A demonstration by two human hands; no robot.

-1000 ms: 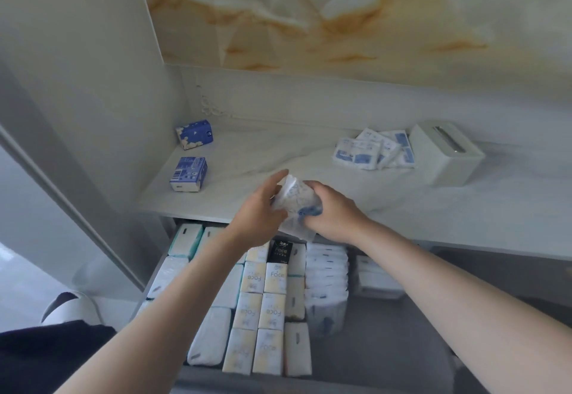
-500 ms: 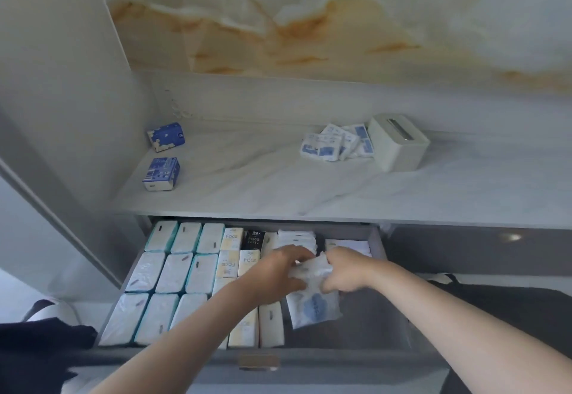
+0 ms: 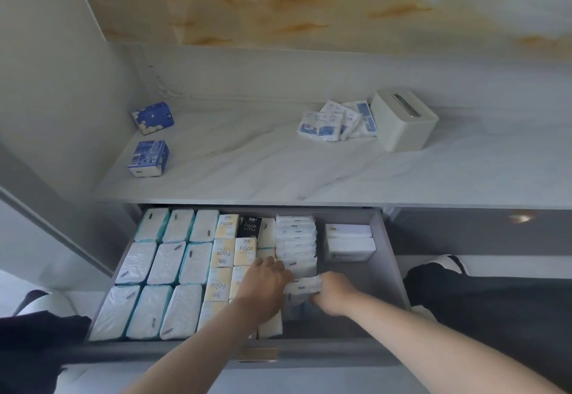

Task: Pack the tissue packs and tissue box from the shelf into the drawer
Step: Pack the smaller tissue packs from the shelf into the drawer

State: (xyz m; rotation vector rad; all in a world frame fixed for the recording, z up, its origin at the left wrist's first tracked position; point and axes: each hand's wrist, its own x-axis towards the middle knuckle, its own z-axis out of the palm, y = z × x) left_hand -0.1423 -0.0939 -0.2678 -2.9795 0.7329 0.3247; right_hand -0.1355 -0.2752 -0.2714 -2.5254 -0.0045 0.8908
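Observation:
The grey drawer (image 3: 390,273) stands pulled out below the marble shelf (image 3: 278,171), packed with rows of tissue packs. Both hands are inside it. My left hand (image 3: 266,282) and my right hand (image 3: 332,293) hold a white and blue tissue pack (image 3: 301,287) between them, upright at the near end of a row of similar packs (image 3: 295,242). On the shelf lie two blue tissue packs (image 3: 148,158) (image 3: 153,117) at the left, a small pile of white and blue packs (image 3: 335,121) in the middle, and a white tissue box (image 3: 402,118) beside the pile.
Two flat white packs (image 3: 349,240) are stacked at the drawer's back right, with bare drawer floor (image 3: 356,316) in front of them. A brass handle (image 3: 257,354) sits on the drawer front. Dark trouser legs (image 3: 495,300) flank the drawer. A closed drawer front (image 3: 479,229) lies to the right.
Both hands brought the white and blue pack down from above the shelf edge into the drawer and pressed it upright against the row of similar packs.

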